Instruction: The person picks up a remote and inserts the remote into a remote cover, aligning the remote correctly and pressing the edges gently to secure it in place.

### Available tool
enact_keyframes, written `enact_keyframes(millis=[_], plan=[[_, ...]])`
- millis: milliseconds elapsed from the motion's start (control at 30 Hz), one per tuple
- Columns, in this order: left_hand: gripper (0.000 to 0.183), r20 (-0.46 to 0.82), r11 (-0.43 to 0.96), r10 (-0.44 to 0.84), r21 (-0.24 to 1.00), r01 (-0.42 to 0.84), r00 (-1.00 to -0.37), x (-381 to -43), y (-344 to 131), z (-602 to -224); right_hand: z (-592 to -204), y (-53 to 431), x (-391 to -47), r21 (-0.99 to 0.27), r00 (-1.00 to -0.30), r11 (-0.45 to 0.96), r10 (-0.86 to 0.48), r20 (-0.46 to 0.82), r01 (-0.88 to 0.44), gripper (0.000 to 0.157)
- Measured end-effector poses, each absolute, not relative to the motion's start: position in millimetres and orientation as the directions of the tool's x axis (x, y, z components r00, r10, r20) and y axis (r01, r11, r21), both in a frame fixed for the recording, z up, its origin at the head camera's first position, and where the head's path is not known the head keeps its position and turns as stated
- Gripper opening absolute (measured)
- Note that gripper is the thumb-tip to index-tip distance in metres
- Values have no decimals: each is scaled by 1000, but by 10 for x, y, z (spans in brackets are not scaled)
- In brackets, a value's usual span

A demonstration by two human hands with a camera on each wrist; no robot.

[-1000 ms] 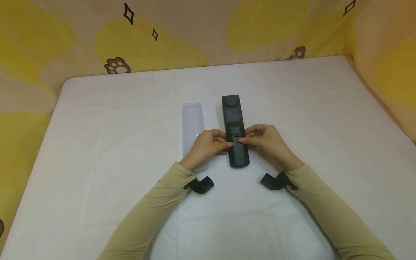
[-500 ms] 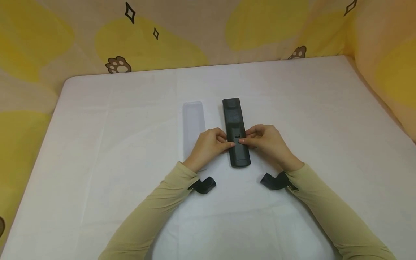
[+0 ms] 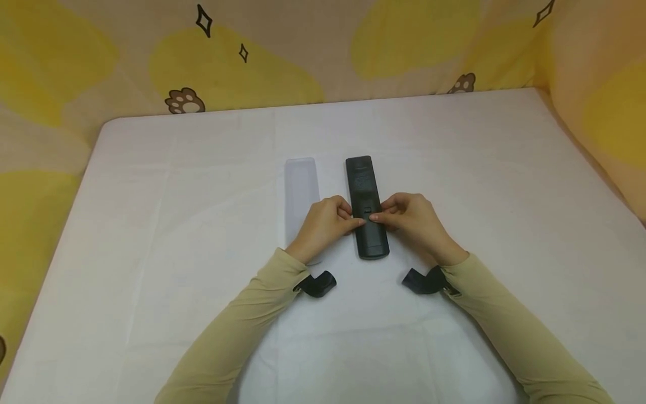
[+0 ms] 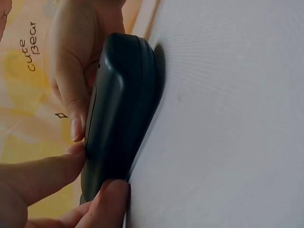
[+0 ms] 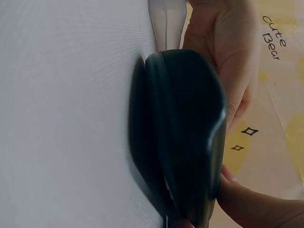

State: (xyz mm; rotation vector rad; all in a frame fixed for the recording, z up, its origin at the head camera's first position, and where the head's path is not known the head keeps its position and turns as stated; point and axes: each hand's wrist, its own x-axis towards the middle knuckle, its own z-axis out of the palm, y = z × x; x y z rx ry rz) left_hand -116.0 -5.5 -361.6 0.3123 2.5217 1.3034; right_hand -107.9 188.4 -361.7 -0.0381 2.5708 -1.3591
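Well inside the edges of the worktop (image 3: 202, 224), a remote (image 3: 366, 199).
Left hand (image 3: 325, 221) and right hand (image 3: 416, 219) pinch opposite sides, likely for steadiness.

Remote (image 3: 364, 188) hides its underside; clear case (image 3: 301, 188) is partly covered.

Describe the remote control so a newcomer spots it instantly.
On the white tabletop, look near the middle, between the left hand and right hand. Both grip the remote control: long, dark and opaque, unlike the translucent plastic container beside it.
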Motion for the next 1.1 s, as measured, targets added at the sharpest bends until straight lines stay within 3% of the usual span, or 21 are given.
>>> enact_keyframes(millis=[367, 733, 1100], plan=[[28, -150, 572, 351, 816, 85, -924, -1164, -99, -3544, -3567, 1905, -1076, -754, -976, 654, -122, -181, 58, 32], [25, -97, 399, 392, 914, 74, -915, -1090, -385, -3448, -3434, 1808, -1056, -840, -983, 542, -158, -90, -10, 30], [16, -86, 465, 186, 885, 11, -979, -1050, -945, -3427, -3340, 1335, -1075, -862, -956, 506, -268, -122, -31, 25]])
